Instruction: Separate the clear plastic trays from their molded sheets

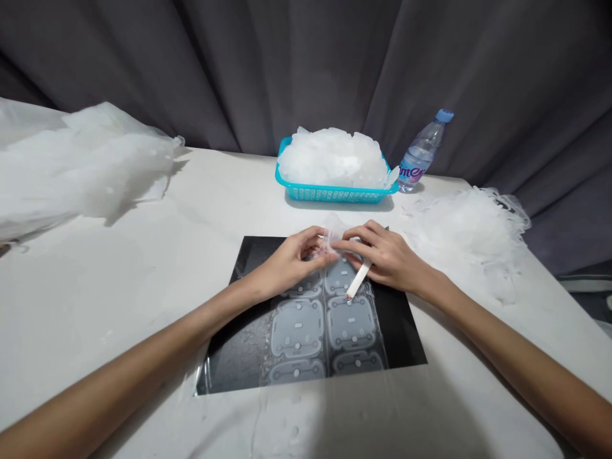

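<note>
Above the far edge of a black mat (234,350), my left hand (299,258) pinches a thin translucent piece (333,231). My right hand (382,255) touches the same piece with its fingertips and also holds a slim white-handled tool (358,280), whose end points down and toward me. Under both hands, a clear sheet with rounded grey-looking shapes (297,327) in two columns lies on the mat and runs past its near edge onto the table. The fingers partly hide the translucent piece.
A blue basket (335,193) heaped with translucent pieces stands at the back. Right of it is a water bottle (421,156). A pile of clear scraps (473,229) lies on the right of the white table (119,287), and plastic bags (86,166) lie at the left.
</note>
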The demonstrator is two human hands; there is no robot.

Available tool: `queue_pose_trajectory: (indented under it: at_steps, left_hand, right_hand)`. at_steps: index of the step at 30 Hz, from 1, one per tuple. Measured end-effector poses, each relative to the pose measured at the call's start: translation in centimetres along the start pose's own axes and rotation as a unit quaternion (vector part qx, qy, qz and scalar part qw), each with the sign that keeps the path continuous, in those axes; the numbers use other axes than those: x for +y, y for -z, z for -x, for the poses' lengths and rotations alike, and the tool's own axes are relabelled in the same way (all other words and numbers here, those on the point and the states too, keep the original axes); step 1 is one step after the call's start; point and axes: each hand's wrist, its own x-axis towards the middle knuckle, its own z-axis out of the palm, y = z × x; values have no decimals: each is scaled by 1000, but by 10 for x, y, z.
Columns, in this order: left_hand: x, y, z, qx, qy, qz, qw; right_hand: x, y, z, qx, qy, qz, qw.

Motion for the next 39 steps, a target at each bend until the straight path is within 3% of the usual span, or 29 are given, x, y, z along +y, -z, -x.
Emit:
queue_pose_trajectory:
  at_steps: [5, 15, 22, 25, 34, 39]
  left_hand:
    - [-2, 0, 0, -11, -13, -1, 1000]
    - [-1, -4, -1, -10, -20, 9, 1000]
    - [-4, -4, -2, -16, -31, -7, 999]
    - [-3, -5, -2, -19, -47, -25, 998]
    - [0, -9, 0, 6, -12, -121, 993]
    - [-2, -13, -2, 27, -22, -110, 993]
  right_hand:
    - [4, 6, -1, 8, 0, -54, 999]
    - [-3, -10, -3, 60, 2, 41, 997]
    - [-3, -8, 1, 44, 74, 136, 987]
    - [-4, -4, 1, 50, 99, 121, 986]
    - [-3, -4, -5, 59, 64, 77, 993]
    - [0, -4, -5, 49, 86, 104, 990]
